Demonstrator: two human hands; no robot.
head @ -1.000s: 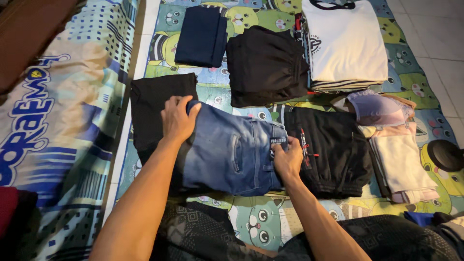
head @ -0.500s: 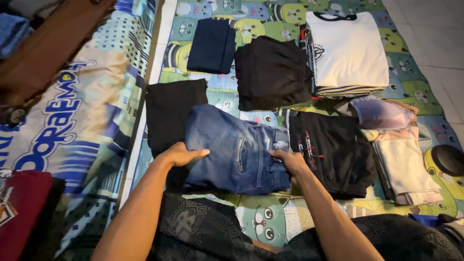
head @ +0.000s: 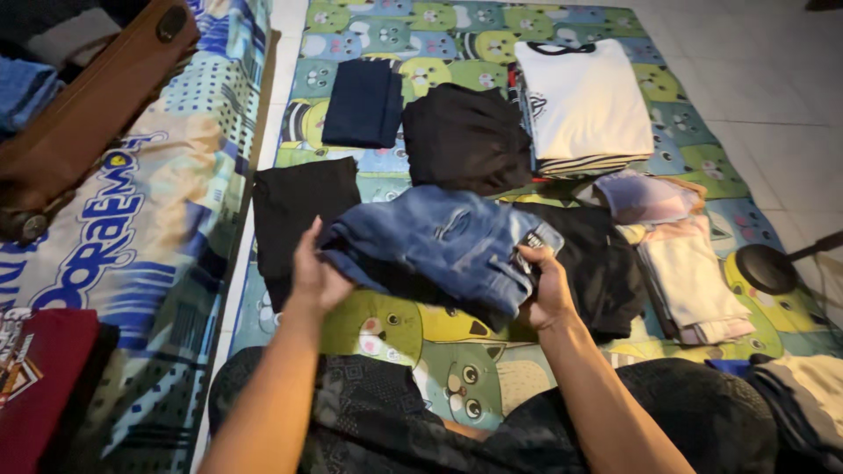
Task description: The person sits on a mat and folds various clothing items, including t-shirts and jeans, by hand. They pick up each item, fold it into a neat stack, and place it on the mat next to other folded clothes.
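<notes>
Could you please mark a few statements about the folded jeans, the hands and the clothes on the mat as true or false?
1. Both hands hold the folded blue jeans lifted off the mat. True.
2. The left hand grips the jeans' left end and the right hand the right end. True.
3. The white shirt stack lies nearest the person's knees. False: it lies at the far end of the mat.
4. The navy folded garment sits on top of the white stack. False: it lies apart, to the left of a black folded garment.
</notes>
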